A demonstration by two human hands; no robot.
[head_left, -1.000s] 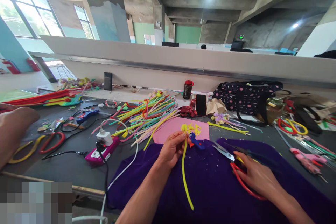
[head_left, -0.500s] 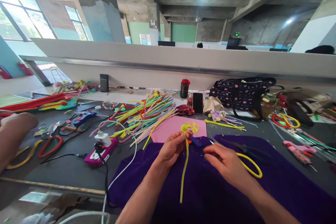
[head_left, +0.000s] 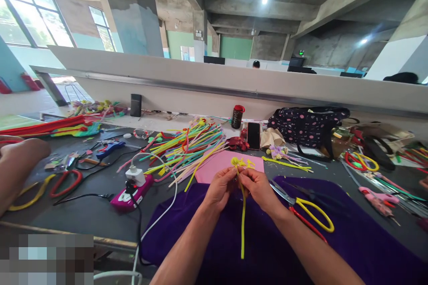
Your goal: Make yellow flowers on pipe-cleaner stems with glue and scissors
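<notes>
Both my hands meet over a purple cloth (head_left: 267, 249) at the table's near edge. My left hand (head_left: 220, 187) and my right hand (head_left: 259, 188) are closed, pinching the top of a yellow pipe cleaner (head_left: 243, 222) whose curled head sits just above my fingers and whose stem hangs straight down. Scissors (head_left: 306, 211) with a yellow and a red handle lie on the cloth just right of my right hand. A pink sheet (head_left: 217, 164) with yellow scraps lies behind my hands.
A heap of coloured pipe cleaners (head_left: 187, 147) lies left of centre. A pink glue gun (head_left: 130, 189) with cords rests at left. Another person's hand (head_left: 16, 160) is at the far left. A phone (head_left: 253, 135), red-lidded cup (head_left: 237, 116) and dotted bag (head_left: 307, 127) stand behind.
My right hand left the scissors on the cloth and moved left to join my left hand on the pipe cleaner. The stem now hangs straighter.
</notes>
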